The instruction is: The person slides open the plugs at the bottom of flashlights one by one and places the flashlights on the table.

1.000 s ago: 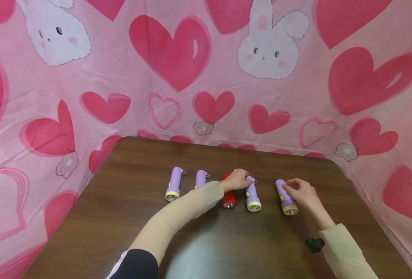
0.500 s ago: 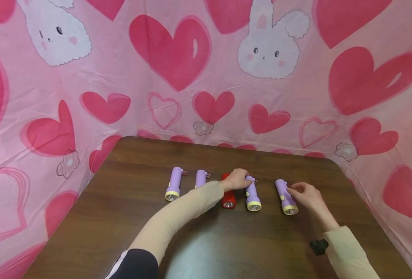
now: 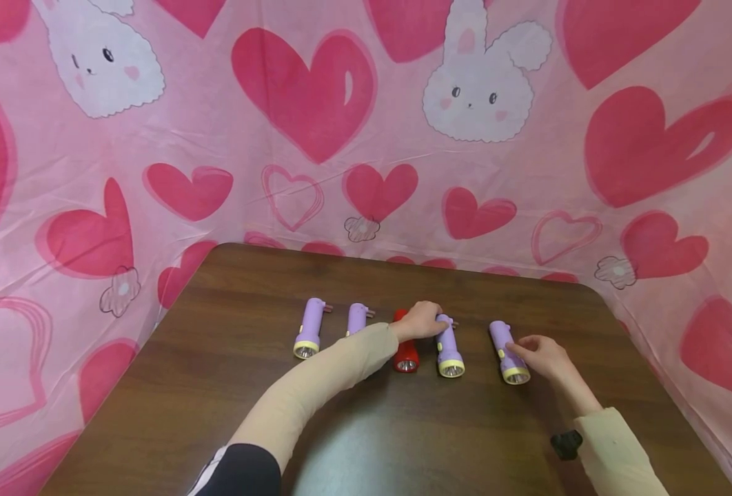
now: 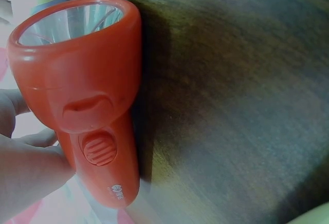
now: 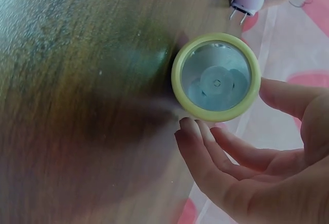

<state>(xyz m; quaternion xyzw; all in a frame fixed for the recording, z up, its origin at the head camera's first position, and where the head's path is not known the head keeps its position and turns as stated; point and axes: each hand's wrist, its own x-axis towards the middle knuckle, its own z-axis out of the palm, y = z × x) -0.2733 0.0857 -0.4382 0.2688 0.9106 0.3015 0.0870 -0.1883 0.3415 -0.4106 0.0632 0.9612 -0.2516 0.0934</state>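
Five-in-a-row avoided, several flashlights lie side by side on the brown table (image 3: 366,427), lenses toward me. My left hand (image 3: 420,321) reaches across the red flashlight (image 3: 406,357) and holds the plug end of a purple flashlight (image 3: 447,348) with a yellow rim. Its prongs show beside my fingers. In the left wrist view the red flashlight (image 4: 97,90) fills the left side, my hand behind it. My right hand (image 3: 542,355) holds the rightmost purple flashlight (image 3: 502,337), thumb on its body and fingers at its side. The right wrist view shows its round lens (image 5: 216,80) head-on.
Two more purple flashlights, one far left (image 3: 311,324) and one partly behind my left sleeve (image 3: 356,317), lie to the left. A pink heart-patterned cloth (image 3: 304,96) hangs behind the table. A black object (image 3: 566,445) sits at my right wrist.
My right hand drew slightly back and right along the rightmost flashlight, then its thumb came further over the body. The left hand and the flashlights stay nearly in place.
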